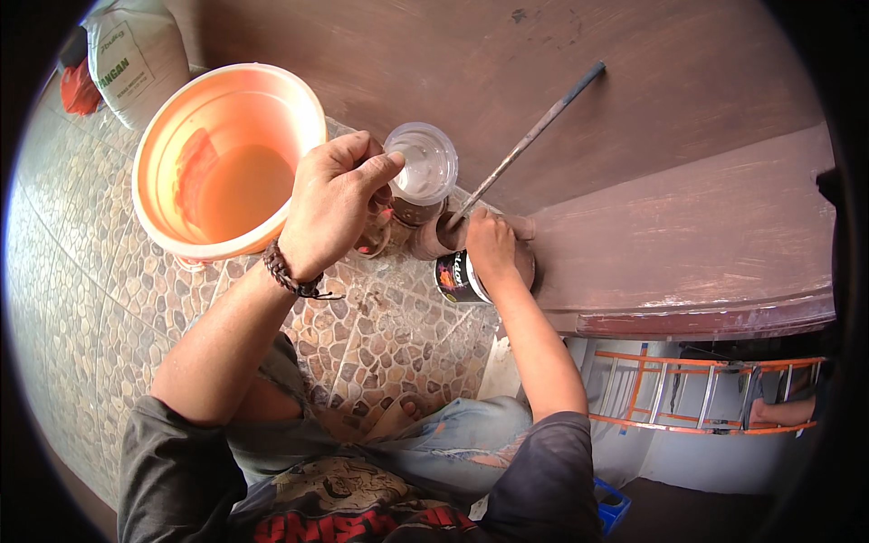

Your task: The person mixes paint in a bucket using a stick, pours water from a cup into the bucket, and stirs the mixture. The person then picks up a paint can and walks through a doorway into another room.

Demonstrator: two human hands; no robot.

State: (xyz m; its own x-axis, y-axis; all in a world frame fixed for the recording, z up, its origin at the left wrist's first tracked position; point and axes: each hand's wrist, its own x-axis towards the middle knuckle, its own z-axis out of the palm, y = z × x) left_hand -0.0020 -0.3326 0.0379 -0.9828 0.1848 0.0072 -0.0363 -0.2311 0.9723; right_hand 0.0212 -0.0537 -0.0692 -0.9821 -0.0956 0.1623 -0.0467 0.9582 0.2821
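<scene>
My left hand [333, 201], wearing a braided brown bracelet, is closed in a pinch at the near rim of a clear round plastic tub [423, 165]. The tub is held above a dark round container [415, 214]. My right hand [493, 246] reaches down over a paint can [460, 278] with a dark label. Its fingers are curled and partly hidden, so what they grip cannot be made out. Beside them is a brown-stained pot [434, 239], with a long stained stick [534, 136] standing in it and leaning on the brown wall.
A large orange bucket [154, 204] with cloudy orange liquid stands to the left on the pebble-patterned floor [353, 308]. Behind it are a white sack [140, 68] and a red bag [79, 89]. On the right, an orange-railed ladder [706, 398] lies past the brown panel's edge [688, 321].
</scene>
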